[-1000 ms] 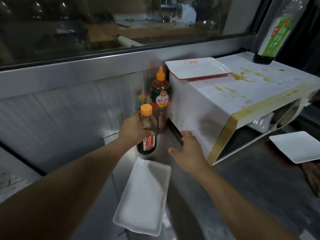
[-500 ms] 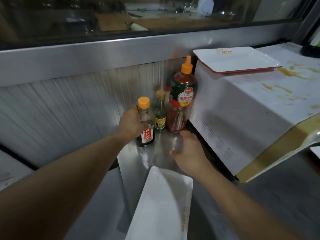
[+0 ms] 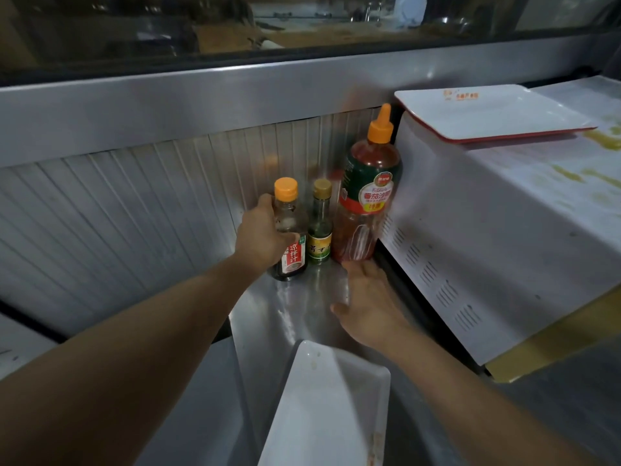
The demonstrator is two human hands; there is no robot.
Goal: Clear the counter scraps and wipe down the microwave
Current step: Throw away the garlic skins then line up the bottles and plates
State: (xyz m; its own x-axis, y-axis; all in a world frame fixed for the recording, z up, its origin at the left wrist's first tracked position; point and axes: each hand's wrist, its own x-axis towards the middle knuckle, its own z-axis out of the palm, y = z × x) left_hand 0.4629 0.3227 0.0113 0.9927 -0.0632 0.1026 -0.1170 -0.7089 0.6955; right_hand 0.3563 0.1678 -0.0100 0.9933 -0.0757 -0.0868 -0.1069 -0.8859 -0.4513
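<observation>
Orange-capped bottle (image 3: 289, 230) still gripped by left hand (image 3: 260, 238); right hand (image 3: 368, 306), fingers relaxed, now nearer ketchup bottle (image 3: 368, 196).

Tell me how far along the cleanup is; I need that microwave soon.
Nothing looks finished. In hand: the left hand grips the small orange-capped bottle beside the other sauces, while the right hand reaches open toward the tall ketchup bottle. Left: yellow stains remain on the microwave top, and no cloth is visible.
</observation>
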